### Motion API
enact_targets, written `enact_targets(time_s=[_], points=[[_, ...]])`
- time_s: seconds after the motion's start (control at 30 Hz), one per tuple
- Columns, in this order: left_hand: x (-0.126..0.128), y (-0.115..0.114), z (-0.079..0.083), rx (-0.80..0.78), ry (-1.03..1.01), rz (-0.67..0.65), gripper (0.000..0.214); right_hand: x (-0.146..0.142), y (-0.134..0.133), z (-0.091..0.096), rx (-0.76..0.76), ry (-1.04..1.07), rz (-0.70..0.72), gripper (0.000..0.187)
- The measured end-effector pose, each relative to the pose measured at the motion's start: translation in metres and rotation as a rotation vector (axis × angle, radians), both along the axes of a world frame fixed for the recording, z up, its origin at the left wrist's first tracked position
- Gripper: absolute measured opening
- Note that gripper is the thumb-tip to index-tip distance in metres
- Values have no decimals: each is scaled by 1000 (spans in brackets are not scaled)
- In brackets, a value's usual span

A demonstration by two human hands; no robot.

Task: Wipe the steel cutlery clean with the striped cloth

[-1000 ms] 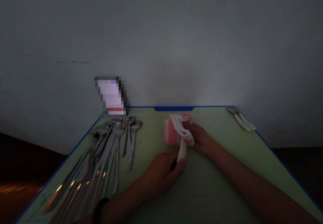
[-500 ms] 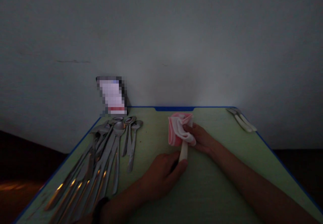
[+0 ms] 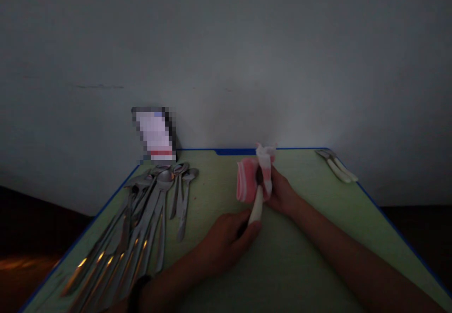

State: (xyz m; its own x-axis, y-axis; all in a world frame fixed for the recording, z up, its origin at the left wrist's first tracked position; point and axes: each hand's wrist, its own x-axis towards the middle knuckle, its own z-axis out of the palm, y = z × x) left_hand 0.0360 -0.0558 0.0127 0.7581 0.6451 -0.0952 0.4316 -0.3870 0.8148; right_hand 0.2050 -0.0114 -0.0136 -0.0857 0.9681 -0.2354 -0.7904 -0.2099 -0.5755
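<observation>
My left hand, with a dark band at the wrist, is closed round the lower end of a white-handled piece of cutlery. Its handle points up and away from me; the dark head is partly covered, so I cannot tell its kind. A pink and white striped cloth is bunched around that head. My right hand grips the cloth from the right side, its fingers mostly hidden behind the fabric.
Several metal spoons, forks and knives lie spread on the left of the green table. A phone with a blurred screen leans on the wall behind them. Two white-handled pieces of cutlery rest near the far right corner.
The cloth has opened out around the cutlery head, one part now standing up on the right, and the dark head shows. My right fingers have slipped behind the cloth; my left hand has barely moved.
</observation>
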Motion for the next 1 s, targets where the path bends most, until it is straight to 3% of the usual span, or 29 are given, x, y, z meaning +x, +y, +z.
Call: enact_targets(time_s=[0.1, 0.3, 0.53, 1.0], points=[[1, 0, -2, -45, -17, 41, 37, 3, 0, -1, 32, 29, -3, 17], [4, 2, -4, -162, -58, 222, 43, 3, -2, -7, 35, -121, 55, 17], [3, 1, -5, -50, -107, 124, 27, 6, 4, -14, -8, -70, 14, 15], [3, -1, -4, -94, -222, 85, 31, 3, -2, -3, -16, -113, 7, 17]])
